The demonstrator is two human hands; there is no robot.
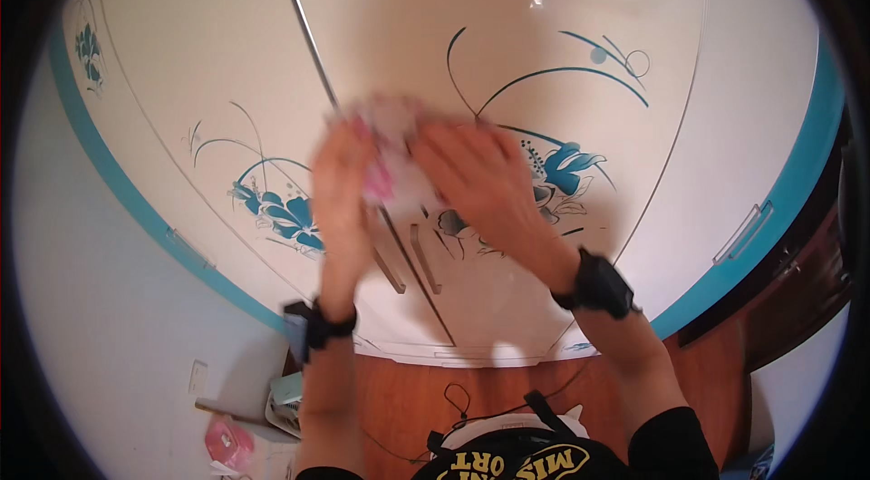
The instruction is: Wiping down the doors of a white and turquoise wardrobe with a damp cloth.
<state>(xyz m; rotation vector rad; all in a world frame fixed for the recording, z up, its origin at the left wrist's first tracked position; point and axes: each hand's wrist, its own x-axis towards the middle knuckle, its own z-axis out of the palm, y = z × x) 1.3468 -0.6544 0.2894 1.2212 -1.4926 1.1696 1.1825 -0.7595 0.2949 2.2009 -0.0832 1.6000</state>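
Observation:
A crumpled pink and white cloth (389, 170), blurred by motion, is bunched between my two hands in front of a cream wardrobe door (421, 38). My left hand (342, 187) grips the cloth's left side. On its right side, my right hand (482, 174) has its fingers bent over the cloth. Below the hands, two metal bar handles (425, 259) flank the seam where the doors meet. Blue-green printed flowers (282, 215) decorate the doors, partly hidden by my hands. Whether the cloth touches the door is hard to tell.
Teal side panels (761, 235) with handles curve along both sides of the wardrobe. On the reddish wood floor (401, 385) lies a thin dark cable (457, 405). A pink plastic item (229, 446) and a light bin (282, 412) stand at lower left. Dark wooden furniture (795, 276) is at right.

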